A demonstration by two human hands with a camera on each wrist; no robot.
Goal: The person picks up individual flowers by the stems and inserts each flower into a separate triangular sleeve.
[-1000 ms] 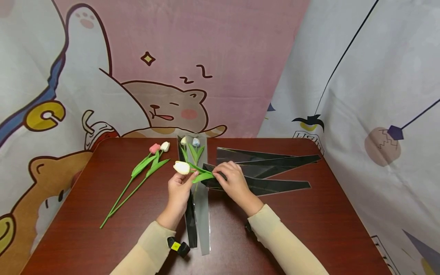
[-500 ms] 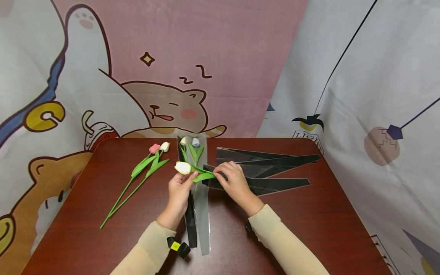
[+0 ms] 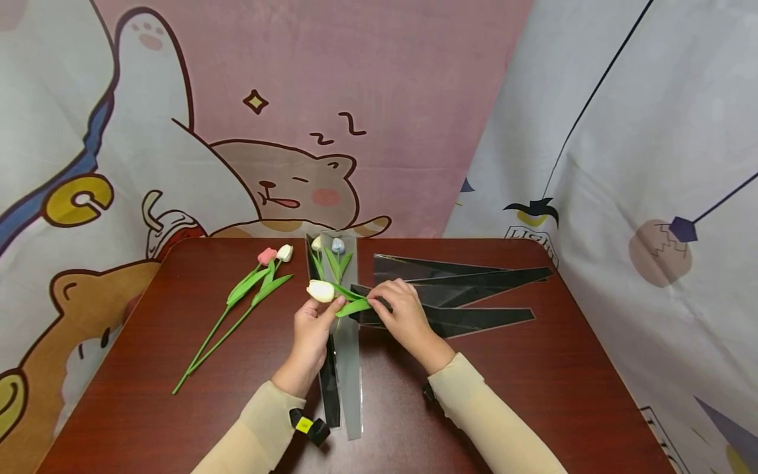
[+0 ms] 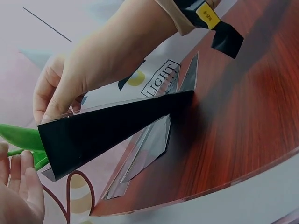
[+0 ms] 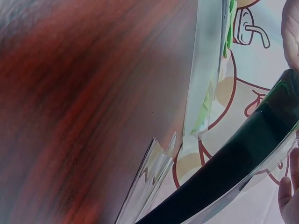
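Observation:
My left hand (image 3: 311, 334) holds an artificial white tulip (image 3: 321, 291) between thumb and fingers, just below its bloom. The tulip lies almost level, its green leaves (image 3: 353, 307) pointing right. With thumb and fingertips, my right hand (image 3: 404, 317) pinches the wide mouth of a black-backed clear flower sleeve (image 3: 482, 321). In the left wrist view the leaves reach that mouth, and the dark sleeve (image 4: 103, 126) hides the lower stem. The right wrist view shows the same sleeve (image 5: 233, 158) slanting down between parts of hands at the right edge.
Under the hands, two wrapped tulips lie in sleeves (image 3: 351, 388). Two loose tulips, a pink one (image 3: 267, 256) and a white one (image 3: 285, 253), lie on the left of the brown table (image 3: 148, 322). More black sleeves (image 3: 438, 266) lie at the right back. A printed cloth hangs behind.
My left hand and the white tulip have shifted slightly right, towards the sleeve's mouth. The right hand stays almost where it was.

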